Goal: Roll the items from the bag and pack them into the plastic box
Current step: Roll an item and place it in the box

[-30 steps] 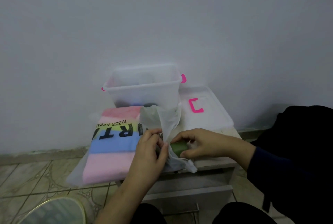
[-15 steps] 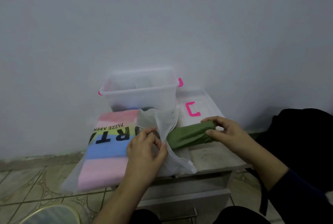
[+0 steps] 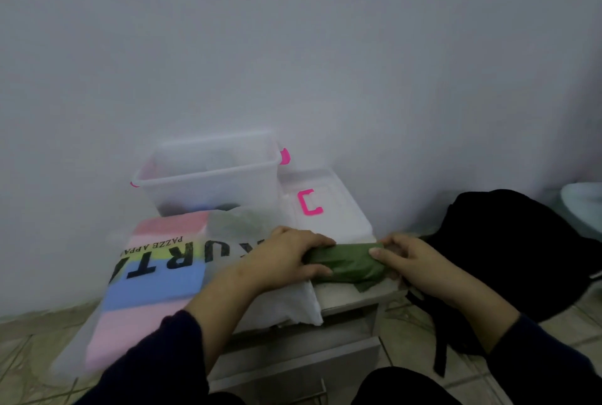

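I am gripping the green cloth roll (image 3: 345,263) at both ends, left hand (image 3: 286,258) and right hand (image 3: 407,258) fingers curled round it, keeping it tight for the plastic box (image 3: 208,176).

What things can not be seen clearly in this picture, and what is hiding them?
Head view only:
- Contents of the plastic box: dark shapes at the bottom, blurred by its frosted wall.
- Print on the striped bag: partly covered by the left hand.
- Ends of the green roll: covered by the left hand and right hand.
- Pale object at far right: cut off by the edge.
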